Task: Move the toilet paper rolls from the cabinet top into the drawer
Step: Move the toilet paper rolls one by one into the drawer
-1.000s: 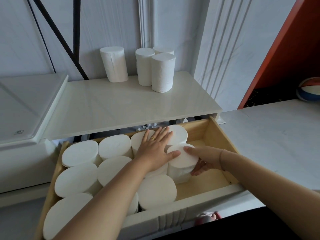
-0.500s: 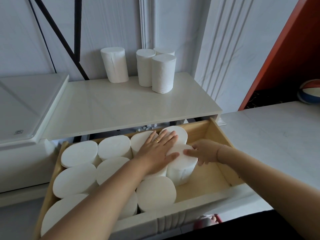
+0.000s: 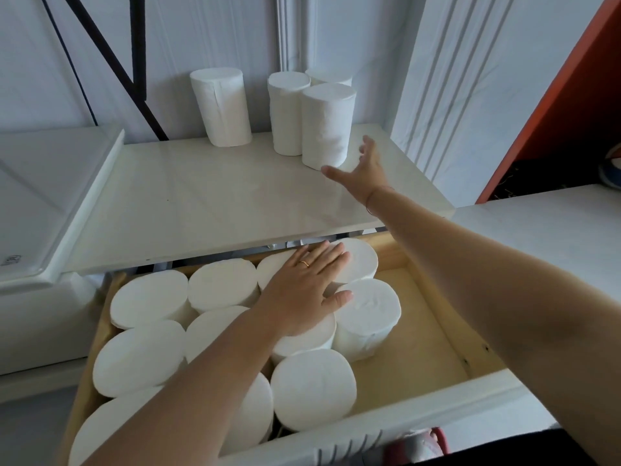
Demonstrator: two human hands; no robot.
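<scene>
Since a second ago my right hand (image 3: 362,173) has left the drawer (image 3: 465,338) and reached up over the cabinet's white surface (image 3: 201,203). Its fingers are spread and hold nothing, with the thumb close to the foot of the nearest toilet paper roll (image 3: 327,126); whether it touches I cannot tell. That roll stands upright against two more rolls (image 3: 288,112), with a fourth roll (image 3: 221,109) apart to their left. My left hand (image 3: 302,290) lies flat, fingers straight, on the upright rolls (image 3: 148,297) packed in the drawer, thumb at the edge of the rightmost one (image 3: 369,319).
</scene>
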